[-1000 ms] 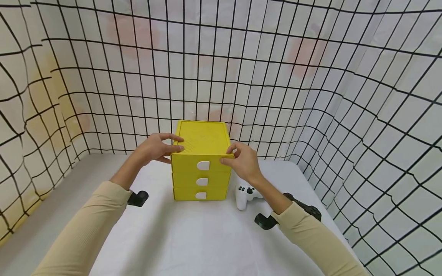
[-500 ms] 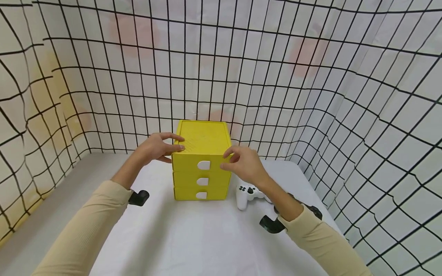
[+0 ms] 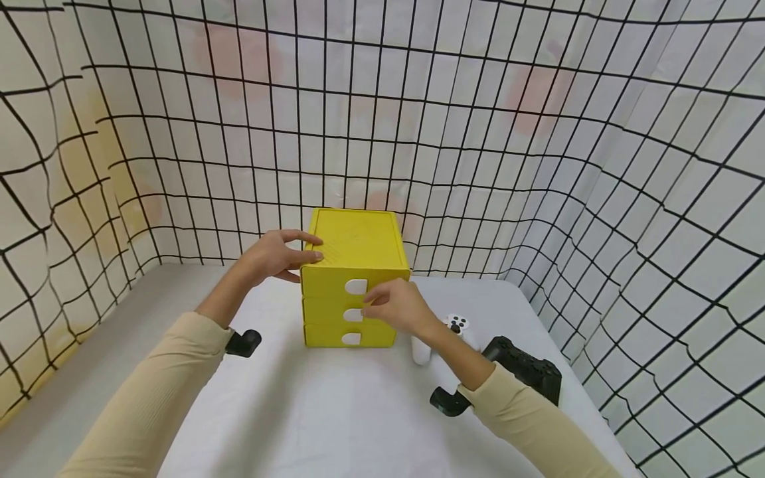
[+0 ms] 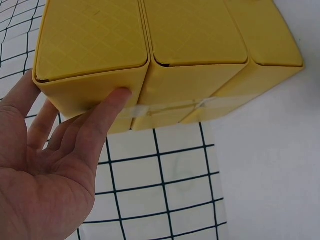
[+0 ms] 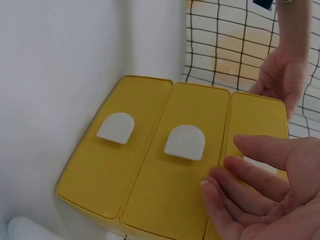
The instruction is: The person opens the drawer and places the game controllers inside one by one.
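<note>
A yellow box with three stacked drawers (image 3: 349, 338) stands on the white table, each drawer front bearing a white rounded tab; all three drawers are shut. My left hand (image 3: 271, 255) rests at the box's upper left edge, some fingers on the top and others against the side (image 4: 100, 80). In front of the drawers is my right hand (image 3: 400, 305), its fingertips near the top tab (image 3: 356, 286) and the middle tab (image 3: 352, 315). In the right wrist view its loosely bent fingers partly cover the top drawer's tab (image 5: 260, 164); nothing is held between them.
A white game controller (image 3: 421, 352) lies right of the box, partly hidden by my right forearm. Farther right lies a black game controller (image 3: 526, 365). Black netting (image 3: 370, 106) over pale sheets encloses the table's back and sides.
My right hand has left the box's upper right edge and moved left and down to the drawer fronts. My left hand keeps its place on the box.
</note>
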{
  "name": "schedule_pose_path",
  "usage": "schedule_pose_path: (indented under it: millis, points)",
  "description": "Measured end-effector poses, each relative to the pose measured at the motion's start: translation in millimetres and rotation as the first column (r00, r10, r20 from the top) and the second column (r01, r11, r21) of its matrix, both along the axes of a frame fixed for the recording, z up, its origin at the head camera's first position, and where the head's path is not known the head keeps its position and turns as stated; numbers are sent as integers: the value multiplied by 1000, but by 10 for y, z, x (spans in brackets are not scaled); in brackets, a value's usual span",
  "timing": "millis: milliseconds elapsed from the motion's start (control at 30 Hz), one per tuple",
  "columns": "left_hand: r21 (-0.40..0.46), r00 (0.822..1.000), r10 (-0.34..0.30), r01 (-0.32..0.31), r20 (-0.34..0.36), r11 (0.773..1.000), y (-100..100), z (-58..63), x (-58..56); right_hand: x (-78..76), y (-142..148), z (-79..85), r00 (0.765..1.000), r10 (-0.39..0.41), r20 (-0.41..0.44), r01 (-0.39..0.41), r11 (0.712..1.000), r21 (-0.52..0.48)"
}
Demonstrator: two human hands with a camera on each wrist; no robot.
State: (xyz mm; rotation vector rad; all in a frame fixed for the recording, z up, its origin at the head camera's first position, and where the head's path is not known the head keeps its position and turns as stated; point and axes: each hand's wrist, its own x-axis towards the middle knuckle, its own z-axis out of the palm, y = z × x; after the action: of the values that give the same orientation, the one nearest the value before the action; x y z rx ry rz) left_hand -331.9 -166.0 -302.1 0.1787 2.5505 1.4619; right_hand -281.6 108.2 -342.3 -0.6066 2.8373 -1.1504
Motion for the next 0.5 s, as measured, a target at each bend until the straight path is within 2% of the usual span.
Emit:
schedule_pose_path:
  millis: [200,500]
  points:
    - [-10,1000,14,-14,4,1000,1,-7,-8,-15,-72,-75,1000,-4,-4,4,1000,-20]
    - [-10,1000,13,-13,3,1000,2,0,-9,-98,-144,-254,998,-3,-68,3,1000,-2]
